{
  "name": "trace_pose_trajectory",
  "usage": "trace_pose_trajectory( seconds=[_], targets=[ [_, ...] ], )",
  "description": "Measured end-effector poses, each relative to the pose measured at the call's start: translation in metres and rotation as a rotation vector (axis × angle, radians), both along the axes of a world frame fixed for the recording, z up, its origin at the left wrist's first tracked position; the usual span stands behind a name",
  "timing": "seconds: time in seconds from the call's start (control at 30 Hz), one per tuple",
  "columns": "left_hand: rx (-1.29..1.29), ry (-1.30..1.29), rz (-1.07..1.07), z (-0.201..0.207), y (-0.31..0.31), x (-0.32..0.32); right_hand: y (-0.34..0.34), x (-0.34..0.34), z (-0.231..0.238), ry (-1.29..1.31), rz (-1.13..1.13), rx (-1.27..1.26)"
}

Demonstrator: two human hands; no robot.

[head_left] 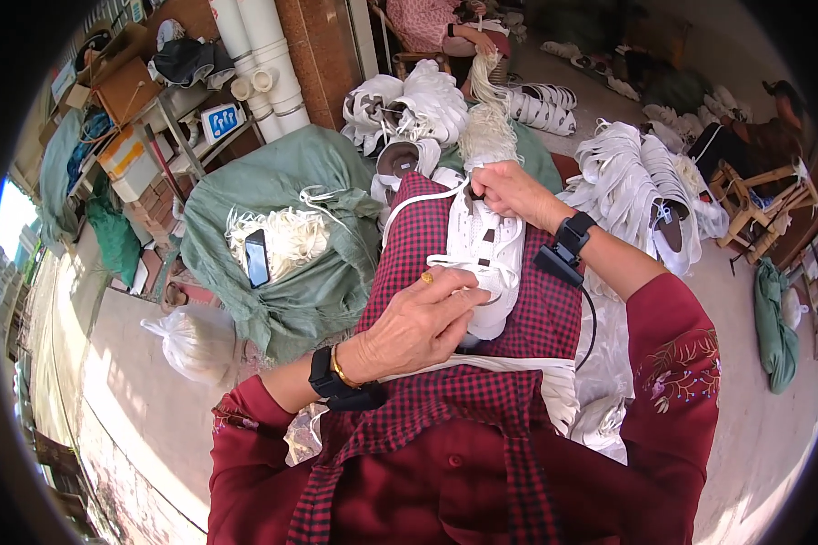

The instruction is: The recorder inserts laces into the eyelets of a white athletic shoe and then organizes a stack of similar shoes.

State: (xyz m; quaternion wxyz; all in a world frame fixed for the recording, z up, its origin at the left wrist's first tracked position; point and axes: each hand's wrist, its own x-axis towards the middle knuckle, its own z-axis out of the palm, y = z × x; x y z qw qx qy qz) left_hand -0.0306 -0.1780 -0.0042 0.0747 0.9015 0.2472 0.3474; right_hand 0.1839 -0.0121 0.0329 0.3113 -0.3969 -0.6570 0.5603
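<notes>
A white sneaker [491, 316] lies on my lap over a red-and-black checked apron [418, 222], its toe toward me. My left hand [423, 318] is curled over the toe and lower lacing, gripping the shoe; its thumb is partly hidden. At the ankle end, my right hand [513, 193] is closed in a pinch on the white shoelace [409, 207]. That lace loops out to the left of the shoe across the apron. Shorter lace strands cross the front of the shoe beside my left fingers.
Left of my lap, green cloth [245, 177] holds a heap of white laces [291, 238] and a phone [257, 259]. White shoes [427, 100] are stacked ahead, more shoes [613, 173] at right. Another person's hand [477, 38] is near hanging laces [489, 118]. A wooden chair [763, 204] stands right.
</notes>
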Motion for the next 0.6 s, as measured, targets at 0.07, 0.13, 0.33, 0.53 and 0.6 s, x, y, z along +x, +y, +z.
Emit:
trace_pose_trajectory(
  seconds=[0.07,0.13,0.33,0.53,0.6],
  targets=[
    [0.001,0.063,-0.016,-0.009,0.001,0.011,0.012,-0.004,0.01,-0.295,-0.02,0.272],
    [0.002,0.126,-0.043,-0.018,0.005,0.013,0.028,-0.015,0.024,-0.385,-0.038,0.549],
    [0.07,0.27,-0.041,-0.026,0.012,0.013,0.052,-0.045,0.106,-0.383,-0.077,1.253],
    [0.082,0.235,-0.054,-0.033,0.018,0.015,0.073,-0.056,0.144,-0.474,-0.019,1.477],
    [0.093,0.281,-0.068,-0.029,0.018,0.018,0.089,-0.037,0.137,-0.499,-0.086,1.453]
  ],
)
